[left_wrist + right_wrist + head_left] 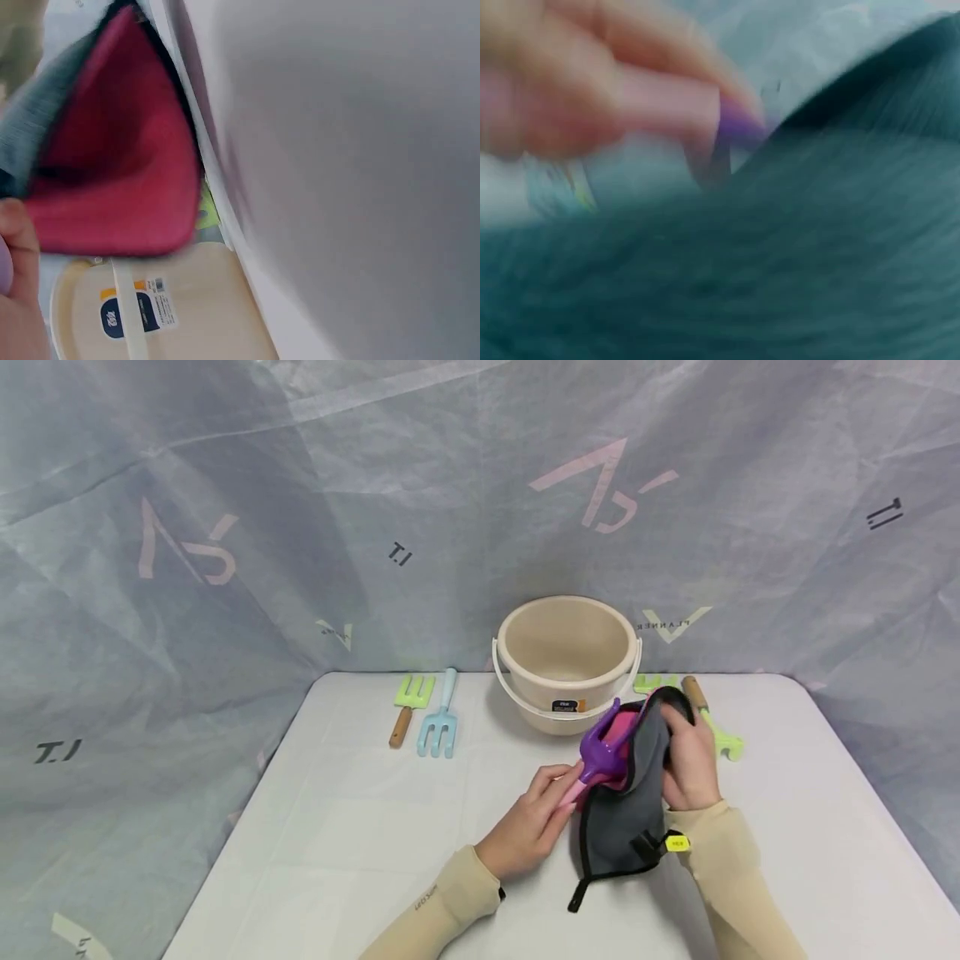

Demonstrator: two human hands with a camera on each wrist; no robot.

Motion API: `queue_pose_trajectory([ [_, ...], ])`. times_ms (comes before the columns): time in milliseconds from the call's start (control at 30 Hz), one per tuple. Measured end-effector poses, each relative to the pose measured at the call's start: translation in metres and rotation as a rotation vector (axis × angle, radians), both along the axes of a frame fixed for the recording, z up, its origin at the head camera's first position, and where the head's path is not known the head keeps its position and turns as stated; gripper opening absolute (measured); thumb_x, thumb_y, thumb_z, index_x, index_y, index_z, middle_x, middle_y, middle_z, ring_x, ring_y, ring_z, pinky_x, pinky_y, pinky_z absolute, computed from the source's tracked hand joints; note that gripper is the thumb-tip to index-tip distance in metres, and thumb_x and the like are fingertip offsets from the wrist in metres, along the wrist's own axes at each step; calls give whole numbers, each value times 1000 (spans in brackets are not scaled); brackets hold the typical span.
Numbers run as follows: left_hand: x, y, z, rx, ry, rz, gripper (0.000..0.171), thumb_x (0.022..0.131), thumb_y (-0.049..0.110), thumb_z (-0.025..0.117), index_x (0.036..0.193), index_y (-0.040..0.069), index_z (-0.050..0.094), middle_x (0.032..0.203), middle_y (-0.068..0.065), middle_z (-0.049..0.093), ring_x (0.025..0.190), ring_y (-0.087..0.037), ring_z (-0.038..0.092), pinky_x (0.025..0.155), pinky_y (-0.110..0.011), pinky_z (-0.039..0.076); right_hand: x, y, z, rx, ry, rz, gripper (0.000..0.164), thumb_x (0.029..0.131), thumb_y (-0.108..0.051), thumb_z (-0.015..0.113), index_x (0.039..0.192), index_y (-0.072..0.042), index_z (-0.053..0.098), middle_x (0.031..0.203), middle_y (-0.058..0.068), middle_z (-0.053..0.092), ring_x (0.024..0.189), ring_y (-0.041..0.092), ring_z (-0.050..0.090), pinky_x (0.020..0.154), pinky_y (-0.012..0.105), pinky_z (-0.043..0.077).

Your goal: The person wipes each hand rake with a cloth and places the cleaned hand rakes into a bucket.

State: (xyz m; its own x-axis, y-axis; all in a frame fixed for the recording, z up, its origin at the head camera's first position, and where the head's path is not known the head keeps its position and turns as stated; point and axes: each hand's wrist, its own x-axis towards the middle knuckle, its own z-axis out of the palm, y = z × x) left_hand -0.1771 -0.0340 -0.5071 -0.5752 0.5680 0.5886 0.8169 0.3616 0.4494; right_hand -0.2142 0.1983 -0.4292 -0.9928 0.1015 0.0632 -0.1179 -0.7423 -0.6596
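Observation:
My left hand (528,822) pinches the pink handle of a small purple garden fork (602,758), its tines pointing up and away. The purple head overlaps the open mouth of a grey pouch (622,831) with black trim and a yellow tag. At the pouch's upper right edge, my right hand (692,764) grips the fabric, holding the mouth spread. The pink-red lining (127,172) shows in the left wrist view. In the blurred right wrist view, the handle (671,101) lies in the left fingers, while the grey fabric hides the lower part.
Just behind the pouch stands a beige bucket (566,643) with a white handle. To its left lie a green hand fork (414,692) with a wooden handle and a light-blue hand fork (438,727). Green tools with a wooden handle (694,692) lie right of it, partly hidden.

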Motion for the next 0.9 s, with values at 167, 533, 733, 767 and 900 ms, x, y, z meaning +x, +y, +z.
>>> queue_pose_trajectory([
  [167, -4, -5, 5, 117, -37, 9, 53, 100, 8, 49, 151, 5, 33, 136, -14, 47, 122, -16, 49, 99, -36, 51, 2, 7, 12, 150, 141, -140, 37, 102, -15, 52, 138, -7, 49, 131, 3, 55, 111, 12, 56, 89, 19, 53],
  [533, 2, -3, 8, 22, 86, 115, 64, 84, -6, 56, 145, 1, 39, 134, -15, 46, 119, -19, 55, 98, -31, 52, 7, -35, -5, 748, 239, -89, 79, 77, 12, 73, 145, -9, 39, 135, 1, 52, 122, 17, 48, 95, 12, 47],
  [733, 2, -2, 6, 10, 60, 111, 73, 74, -11, 58, 143, 2, 40, 136, -14, 45, 120, -18, 55, 99, -31, 52, 5, -32, -5, 621, 226, -77, 45, 84, 10, 68, 126, 5, 53, 118, 6, 62, 110, 22, 57, 89, 20, 55],
  [767, 2, -2, 6, 3, 69, 109, 70, 76, -10, 58, 143, 1, 41, 136, -14, 45, 120, -18, 55, 99, -30, 52, 5, -31, -4, 611, 222, -81, 41, 85, 9, 68, 124, 6, 54, 116, 6, 63, 108, 21, 58, 89, 21, 55],
  [900, 1, -1, 3, -16, 97, 92, 59, 82, -4, 59, 139, -3, 43, 136, -16, 43, 117, -17, 57, 97, -28, 52, 6, -28, -1, 582, 175, -83, 33, 88, 3, 67, 119, 5, 56, 113, 5, 65, 104, 19, 62, 87, 21, 56],
])
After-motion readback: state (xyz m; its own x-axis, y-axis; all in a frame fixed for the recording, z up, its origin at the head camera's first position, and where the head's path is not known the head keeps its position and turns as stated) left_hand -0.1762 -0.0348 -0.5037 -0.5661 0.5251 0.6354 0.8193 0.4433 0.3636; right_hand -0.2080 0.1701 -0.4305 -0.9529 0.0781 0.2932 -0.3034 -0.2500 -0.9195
